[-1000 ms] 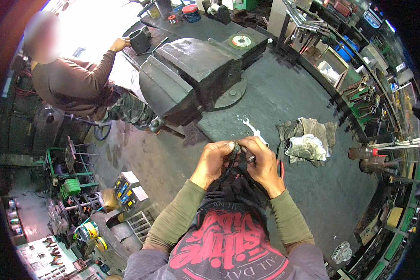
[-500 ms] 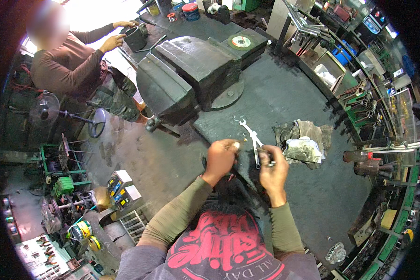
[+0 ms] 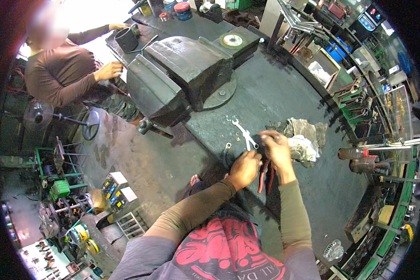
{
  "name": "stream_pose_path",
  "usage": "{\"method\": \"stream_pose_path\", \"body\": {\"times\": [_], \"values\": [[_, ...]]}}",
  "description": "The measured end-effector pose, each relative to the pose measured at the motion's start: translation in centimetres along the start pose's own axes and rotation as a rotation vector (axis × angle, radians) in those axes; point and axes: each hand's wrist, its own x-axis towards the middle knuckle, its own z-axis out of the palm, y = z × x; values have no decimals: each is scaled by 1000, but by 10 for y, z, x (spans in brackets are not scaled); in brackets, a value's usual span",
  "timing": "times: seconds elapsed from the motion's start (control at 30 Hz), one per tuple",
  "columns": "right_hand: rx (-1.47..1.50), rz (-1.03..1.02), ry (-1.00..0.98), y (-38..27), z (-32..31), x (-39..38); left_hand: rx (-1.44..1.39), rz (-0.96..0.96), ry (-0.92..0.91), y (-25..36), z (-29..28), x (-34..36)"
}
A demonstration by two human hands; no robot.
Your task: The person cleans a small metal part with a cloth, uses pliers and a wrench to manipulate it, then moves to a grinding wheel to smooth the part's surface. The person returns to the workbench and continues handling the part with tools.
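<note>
My left hand [image 3: 245,169] is low over the front edge of the dark steel bench [image 3: 308,191], fingers curled around something hidden. My right hand [image 3: 277,153] is just above and right of it, fingers closed at a dark item I cannot make out. Red-handled pliers [image 3: 261,182] show below the hands, their upper part hidden. Two crossed wrenches [image 3: 247,137] lie left of my right hand, with small washer-like pieces [image 3: 228,145] nearby. A crumpled stack of rags [image 3: 303,133] is right of my right hand.
A large bench vise [image 3: 182,60] with a grinding disc [image 3: 232,40] on it stands ahead. A co-worker [image 3: 60,74] reaches toward a dark cylindrical part [image 3: 126,41] at upper left. Tool shelves [image 3: 354,93] line the right; machinery [image 3: 60,191] stands lower left.
Both my hands have moved right on the bench, uncovering small pieces beside the wrenches; red pliers now show below them. The co-worker's nearer hand has dropped away from the cylindrical part.
</note>
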Motion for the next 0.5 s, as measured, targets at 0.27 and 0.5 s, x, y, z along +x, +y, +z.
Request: {"method": "stream_pose_path", "body": {"times": [0.27, 0.5], "values": [[-1252, -506, -369, 17, 52, 53, 175, -64, 389, -77, -101, 7], [-1346, -649, -498, 16, 47, 63, 372, -158, 71, -93, -99, 18]]}}
